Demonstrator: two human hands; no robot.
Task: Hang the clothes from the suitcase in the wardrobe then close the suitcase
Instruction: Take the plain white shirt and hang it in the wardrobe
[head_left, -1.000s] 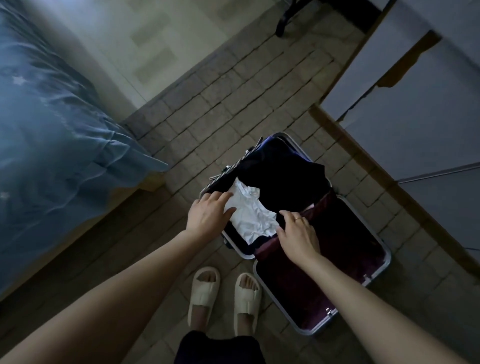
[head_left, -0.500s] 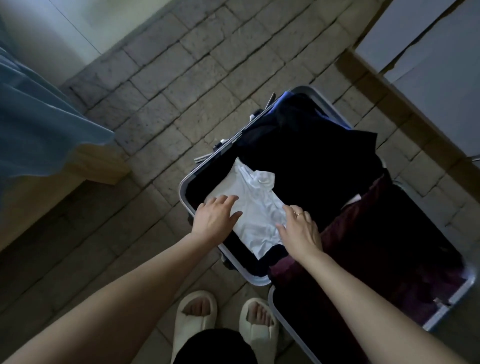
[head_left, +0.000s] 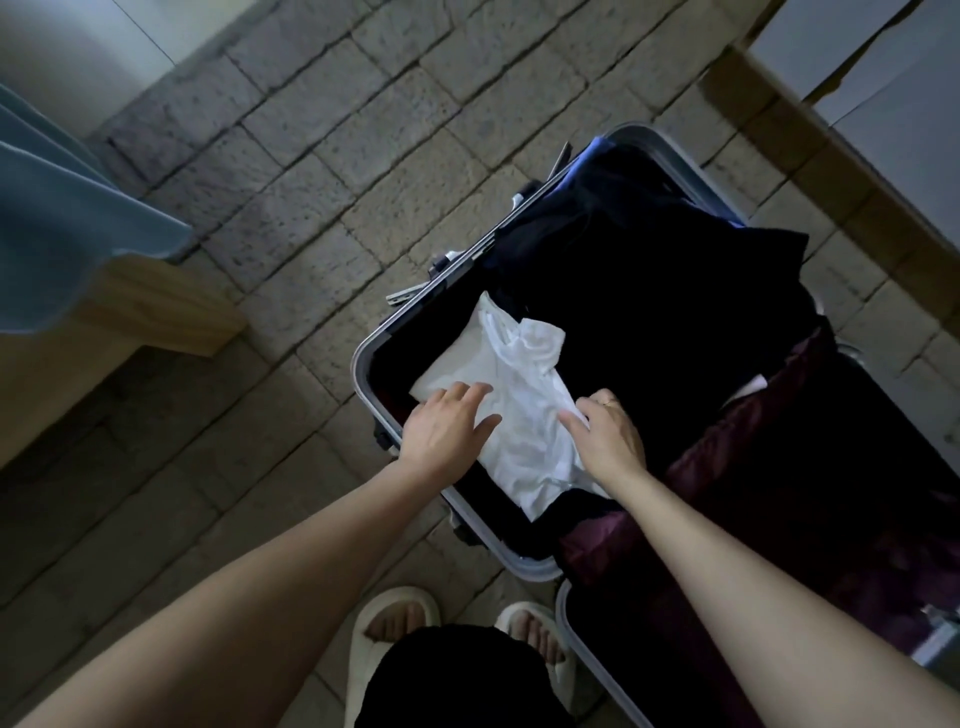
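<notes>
Nearest, 2 pale slippers (head_left: 387, 631) on brick floor (head_left: 311, 171). Left hand (head_left: 447, 431) flat, fingers straight, on white garment (head_left: 519, 415); right hand (head_left: 608, 436) pinching its edge. Inside open suitcase (head_left: 363, 358), dark clothes (head_left: 649, 291) beyond.

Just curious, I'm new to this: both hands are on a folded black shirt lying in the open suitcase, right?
Not quite. The shirt is white, not black; the dark clothes lie beyond it. The head view shows the left hand and right hand on it, in the open suitcase.
</notes>
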